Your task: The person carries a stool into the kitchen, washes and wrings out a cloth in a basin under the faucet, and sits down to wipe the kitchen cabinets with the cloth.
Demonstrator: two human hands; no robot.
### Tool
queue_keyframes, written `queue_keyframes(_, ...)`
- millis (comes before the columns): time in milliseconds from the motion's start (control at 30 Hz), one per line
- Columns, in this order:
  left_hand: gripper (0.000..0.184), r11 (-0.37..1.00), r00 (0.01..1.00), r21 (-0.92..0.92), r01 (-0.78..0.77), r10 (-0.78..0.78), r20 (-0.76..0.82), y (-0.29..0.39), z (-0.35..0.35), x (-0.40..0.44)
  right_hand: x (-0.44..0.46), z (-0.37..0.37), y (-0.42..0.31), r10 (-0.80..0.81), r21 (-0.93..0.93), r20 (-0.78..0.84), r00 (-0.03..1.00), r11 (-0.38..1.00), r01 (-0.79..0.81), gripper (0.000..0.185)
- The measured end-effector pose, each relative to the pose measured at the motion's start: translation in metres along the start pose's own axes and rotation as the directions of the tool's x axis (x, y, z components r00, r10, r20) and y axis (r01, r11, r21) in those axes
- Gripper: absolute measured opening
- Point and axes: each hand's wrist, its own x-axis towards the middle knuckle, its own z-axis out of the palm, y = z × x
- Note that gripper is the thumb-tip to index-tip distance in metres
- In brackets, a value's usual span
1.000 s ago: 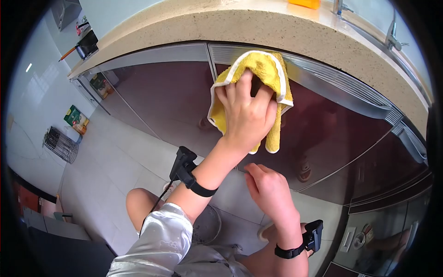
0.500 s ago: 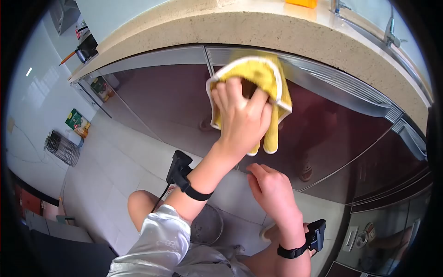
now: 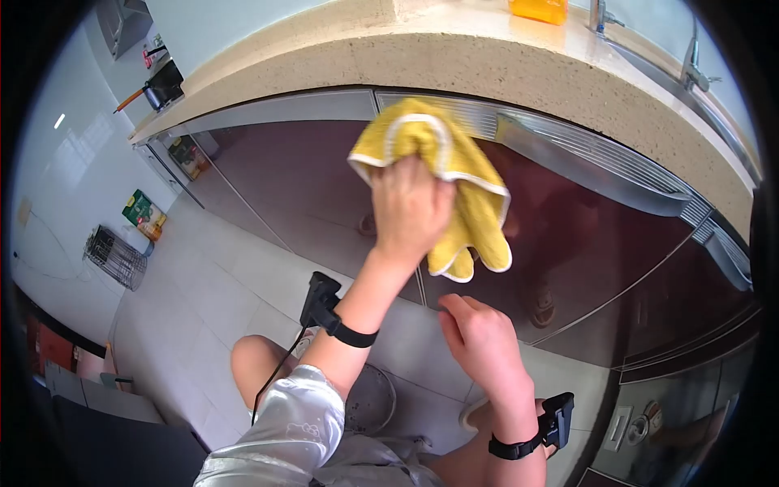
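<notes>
My left hand (image 3: 412,209) is closed on a yellow cloth (image 3: 480,203) with white trim, its fingers pressed into the bunched fabric. The cloth lies against the dark, glossy cabinet front (image 3: 600,235), near the seam between two doors, and its folded ends hang down to the right of the hand. Its top overlaps the metal handle strip (image 3: 584,162) under the counter. Lower down, my right hand (image 3: 483,341) is held in front of the body with its fingers curled in. I see nothing in it, and it is apart from the cloth.
Above the doors juts a beige stone countertop (image 3: 324,61), with an orange bottle (image 3: 540,10) and a sink tap (image 3: 694,69) on it. A grey bucket (image 3: 373,398) stands on the floor by my legs. At far left are a wire basket (image 3: 116,258) and a green package (image 3: 144,215).
My left hand has shifted left along the cabinet front with the cloth, which is now more crumpled over the fingers. The right hand has hardly moved. The view has shifted slightly.
</notes>
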Motion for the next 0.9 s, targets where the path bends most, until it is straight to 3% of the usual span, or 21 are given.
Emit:
queue_keyframes(133, 0.036, 0.995, 0.991, -0.096, -0.039, 0.027, -0.13, 0.004, -0.003, 0.009, -0.003, 0.0, 0.003, 0.016, 0.016, -0.037, 0.999, 1.0, -0.015, 0.008)
queue_keyframes(200, 0.033, 0.954, 0.984, -0.3, -0.017, -0.037, -0.172, 0.019, 0.005, 0.012, -0.004, 0.003, 0.003, 0.012, -0.005, 0.006, 1.0, 1.0, -0.012, 0.008)
queue_keyframes(267, 0.029, 0.975, 0.975, -0.209, -0.076, 0.028, -0.222, 0.023, 0.011, 0.017, -0.005, 0.003, 0.002, 0.012, -0.009, 0.025, 1.0, 1.0, -0.012, 0.008)
queue_keyframes(333, 0.027, 0.992, 0.993, -0.118, -0.048, 0.035, -0.111, 0.013, 0.002, 0.013, -0.002, 0.006, 0.001, -0.002, 0.003, 0.044, 0.999, 1.0, 0.002, 0.008)
queue_keyframes(433, 0.027, 0.981, 1.0, -0.192, -0.006, 0.002, -0.024, 0.002, -0.018, -0.006, 0.003, 0.003, 0.002, 0.021, 0.041, 0.003, 1.0, 0.999, -0.021, 0.013)
queue_keyframes(500, 0.029, 0.966, 0.997, -0.257, 0.028, -0.008, 0.078, -0.001, -0.034, -0.019, 0.012, -0.002, -0.002, 0.224, 0.341, -0.103, 0.969, 0.923, -0.177, 0.019)
queue_keyframes(533, 0.029, 0.965, 0.997, -0.261, 0.035, -0.016, 0.072, 0.0, -0.041, -0.025, 0.016, -0.002, -0.003, 0.207, 0.419, -0.114, 0.972, 0.897, -0.142, 0.026)
queue_keyframes(600, 0.03, 0.95, 0.983, -0.302, 0.076, -0.022, 0.181, 0.005, -0.056, -0.034, 0.02, 0.008, -0.002, 0.178, 0.583, 0.027, 0.984, 0.796, -0.16, 0.028)
queue_keyframes(633, 0.032, 0.974, 0.977, -0.226, 0.025, 0.024, 0.214, 0.009, -0.07, -0.038, 0.022, 0.014, -0.003, 0.089, 0.584, 0.094, 0.992, 0.802, -0.127, 0.033)
queue_keyframes(667, 0.032, 0.97, 0.978, -0.242, 0.031, 0.02, 0.206, 0.013, -0.082, -0.042, 0.023, 0.027, -0.005, 0.077, 0.607, 0.063, 0.995, 0.788, -0.1, 0.042)
queue_keyframes(733, 0.033, 0.961, 0.964, -0.276, -0.02, 0.092, 0.251, 0.019, -0.104, -0.05, 0.032, 0.046, -0.011, 0.186, 0.703, -0.165, 0.969, 0.711, -0.017, 0.049)
queue_keyframes(767, 0.033, 0.953, 0.966, -0.304, -0.016, 0.093, 0.24, 0.021, -0.113, -0.055, 0.035, 0.047, -0.017, 0.325, 0.787, -0.188, 0.927, 0.615, -0.056, 0.052)
queue_keyframes(833, 0.034, 0.975, 0.943, -0.222, 0.007, 0.067, 0.326, 0.017, -0.13, -0.066, 0.049, 0.044, -0.025, 0.356, 0.749, -0.426, 0.832, 0.654, 0.104, 0.043)
queue_keyframes(900, 0.034, 0.946, 0.924, -0.322, 0.028, 0.098, 0.37, 0.01, -0.139, -0.08, 0.062, 0.038, -0.029, 0.323, 0.621, -0.61, 0.724, 0.762, 0.183, 0.034)
